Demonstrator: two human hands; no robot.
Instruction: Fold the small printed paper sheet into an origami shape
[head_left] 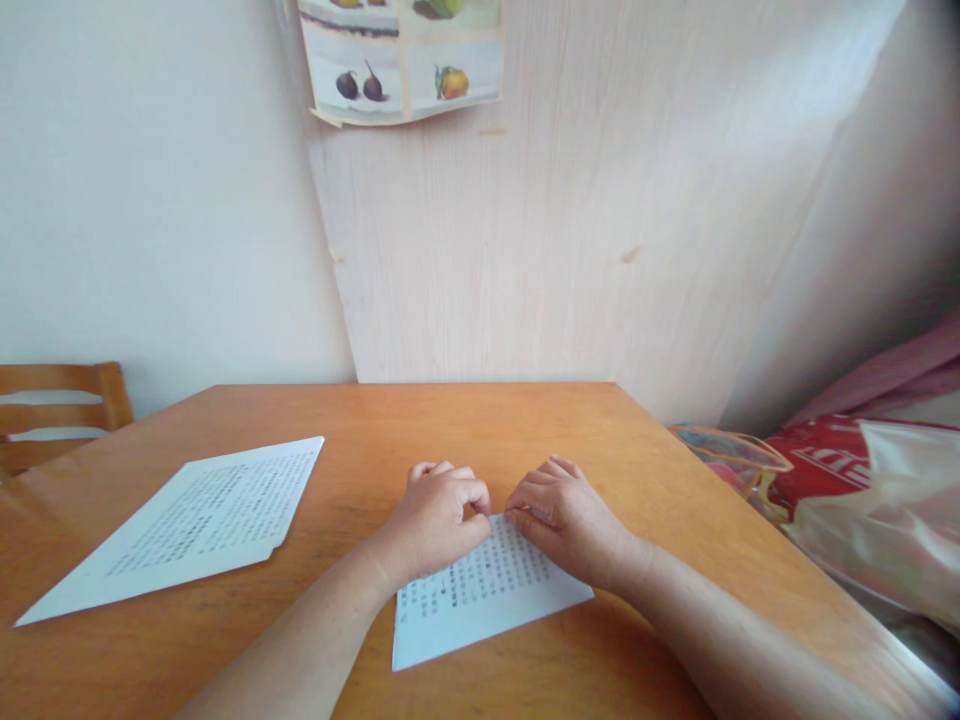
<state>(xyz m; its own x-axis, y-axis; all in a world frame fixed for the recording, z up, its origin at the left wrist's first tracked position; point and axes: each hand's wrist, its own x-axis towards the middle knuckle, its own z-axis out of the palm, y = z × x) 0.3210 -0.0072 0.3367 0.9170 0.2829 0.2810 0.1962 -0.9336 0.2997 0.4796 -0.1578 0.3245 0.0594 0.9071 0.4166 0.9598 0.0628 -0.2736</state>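
Observation:
A printed sheet of paper (517, 612) lies on the wooden table in front of me, covered with rows of small dark characters. My left hand (442, 515) is over its far left part, fingers curled, with thumb and forefinger pinching at the far edge. Close beside it, my right hand (566, 515) is also closed, its thumb and fingertips at the same edge. A narrow gap separates the two hands. Both hide much of the sheet's upper part. Whether it is one sheet or a folded one, I cannot tell.
More printed paper (202, 525) lies to the left on the wooden table (420, 415). A wooden chair (112, 395) stands at the far left. Past the table's right edge are red and clear plastic bags (885, 520). A fruit poster (405, 85) hangs on the wall.

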